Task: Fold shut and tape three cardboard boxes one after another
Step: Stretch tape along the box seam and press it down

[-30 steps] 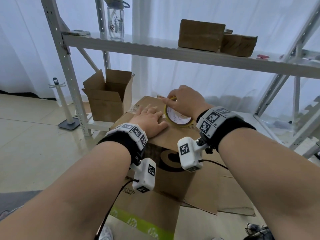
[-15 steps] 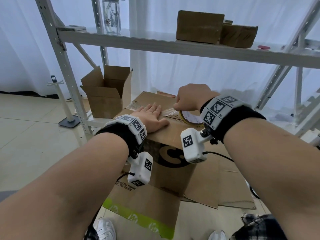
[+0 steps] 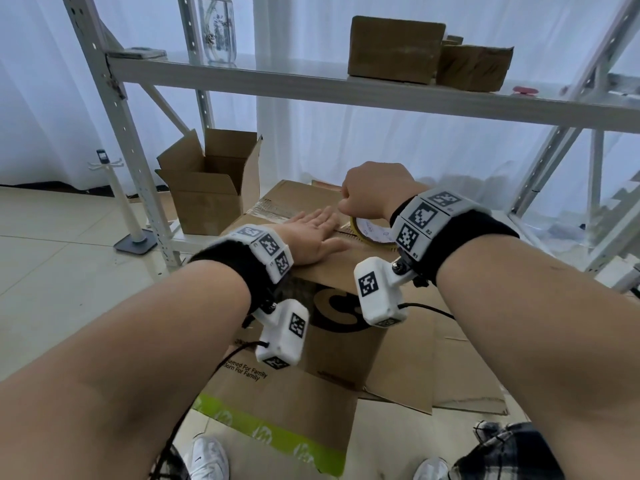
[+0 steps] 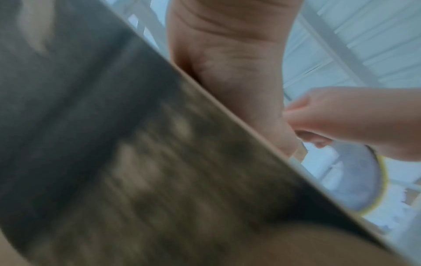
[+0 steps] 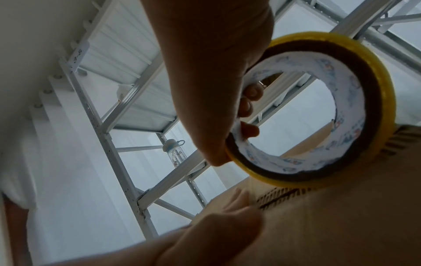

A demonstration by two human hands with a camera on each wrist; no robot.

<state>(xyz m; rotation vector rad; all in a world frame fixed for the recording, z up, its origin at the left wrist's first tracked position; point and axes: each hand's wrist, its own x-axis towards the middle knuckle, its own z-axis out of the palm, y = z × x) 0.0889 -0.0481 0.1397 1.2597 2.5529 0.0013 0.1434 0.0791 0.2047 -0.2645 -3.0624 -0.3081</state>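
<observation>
A large brown cardboard box (image 3: 332,275) stands on the floor in front of me, its top flaps folded down. My left hand (image 3: 313,239) lies flat on the top with straight fingers, pressing on a strip of clear tape (image 3: 273,211) along the seam. My right hand (image 3: 372,194) grips a yellow-edged tape roll (image 3: 372,233) that stands on its edge on the box top, just right of the left hand. In the right wrist view the fingers (image 5: 248,106) curl through the roll's white core (image 5: 341,111). The left wrist view is blurred by the box side (image 4: 136,162).
A smaller open box (image 3: 211,188) sits on the rack's low shelf at the back left. Two closed boxes (image 3: 394,50) and a bottle (image 3: 217,29) stand on the upper shelf (image 3: 311,86). Flattened cardboard (image 3: 287,410) lies on the floor beneath. A white stand (image 3: 133,233) is at the left.
My right hand has drawn the tape roll toward me along the seam, laying tape down. My left hand has stayed flat on the box top, and my head has tilted down.
</observation>
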